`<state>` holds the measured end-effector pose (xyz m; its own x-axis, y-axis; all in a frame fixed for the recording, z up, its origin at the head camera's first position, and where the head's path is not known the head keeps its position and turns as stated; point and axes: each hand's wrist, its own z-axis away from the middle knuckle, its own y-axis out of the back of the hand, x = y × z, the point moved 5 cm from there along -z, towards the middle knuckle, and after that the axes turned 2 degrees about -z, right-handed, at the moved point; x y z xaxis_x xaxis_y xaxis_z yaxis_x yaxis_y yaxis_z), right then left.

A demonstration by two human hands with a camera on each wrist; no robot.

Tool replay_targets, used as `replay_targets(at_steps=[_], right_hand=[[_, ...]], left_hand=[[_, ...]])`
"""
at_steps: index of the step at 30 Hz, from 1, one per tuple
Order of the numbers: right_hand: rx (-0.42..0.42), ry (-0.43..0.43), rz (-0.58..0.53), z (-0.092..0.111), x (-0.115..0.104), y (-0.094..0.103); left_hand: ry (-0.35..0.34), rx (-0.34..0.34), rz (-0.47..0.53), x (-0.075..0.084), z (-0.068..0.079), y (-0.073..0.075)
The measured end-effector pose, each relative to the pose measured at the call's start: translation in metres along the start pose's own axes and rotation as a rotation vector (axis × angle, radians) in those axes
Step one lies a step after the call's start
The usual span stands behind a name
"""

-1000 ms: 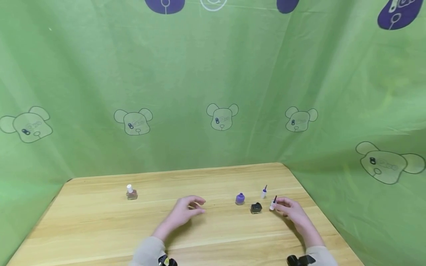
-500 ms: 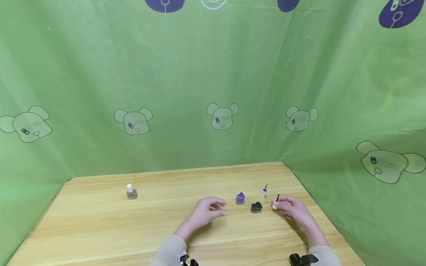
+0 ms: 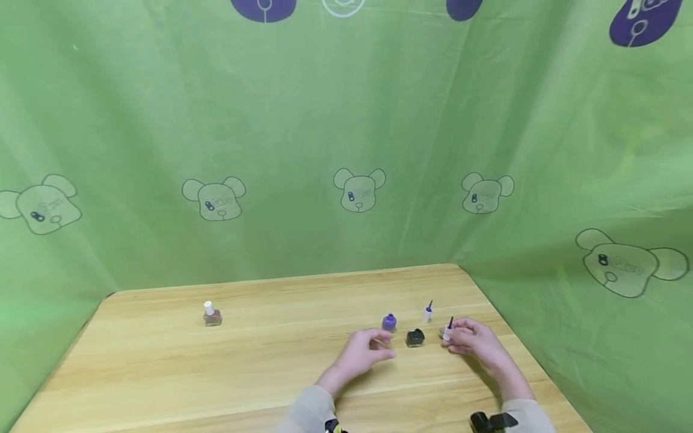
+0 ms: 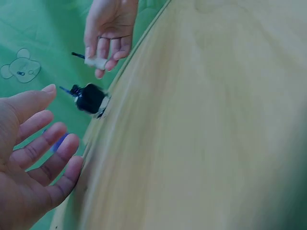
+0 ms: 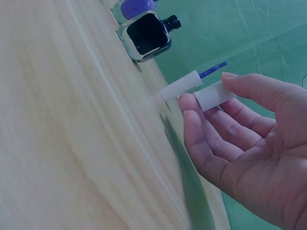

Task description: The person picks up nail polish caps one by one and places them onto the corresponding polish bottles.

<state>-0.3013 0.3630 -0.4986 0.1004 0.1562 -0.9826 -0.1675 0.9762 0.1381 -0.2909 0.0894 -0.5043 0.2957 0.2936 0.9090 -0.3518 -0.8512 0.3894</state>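
Observation:
My right hand (image 3: 480, 344) pinches a white nail polish cap (image 5: 214, 97) between thumb and fingertips. Its dark brush (image 4: 77, 55) points up and away from the fingers; the thumb hides it in the right wrist view. To the left stands an open, square bottle of black nail polish (image 3: 415, 338), upright on the table. My left hand (image 3: 361, 353) is just left of that bottle, thumb and fingers spread, holding nothing. A round, open bottle of purple nail polish (image 3: 388, 323) stands behind the left fingertips. Another white cap (image 5: 180, 86) stands on its end with a purple brush upward.
At the far left of the wooden table (image 3: 162, 361) stands a capped bottle of brownish-pink nail polish (image 3: 213, 317). A green curtain (image 3: 292, 138) hangs behind the table and along its sides.
My left hand has moved right across the table to beside the black bottle. My right hand has shifted slightly right with the cap and raised it a little.

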Motion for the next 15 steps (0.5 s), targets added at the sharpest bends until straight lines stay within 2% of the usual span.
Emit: replay_targets(at_steps=[8,15], right_hand=[[-0.002,0.008,-0.007,-0.002,0.002,0.000],[-0.009,0.016,0.004,-0.001,0.001,-0.001]], left_hand=[[0.010,0.058,-0.023,0.003,-0.012,-0.015],[0.016,0.099,-0.124,0.006,-0.021,-0.030]])
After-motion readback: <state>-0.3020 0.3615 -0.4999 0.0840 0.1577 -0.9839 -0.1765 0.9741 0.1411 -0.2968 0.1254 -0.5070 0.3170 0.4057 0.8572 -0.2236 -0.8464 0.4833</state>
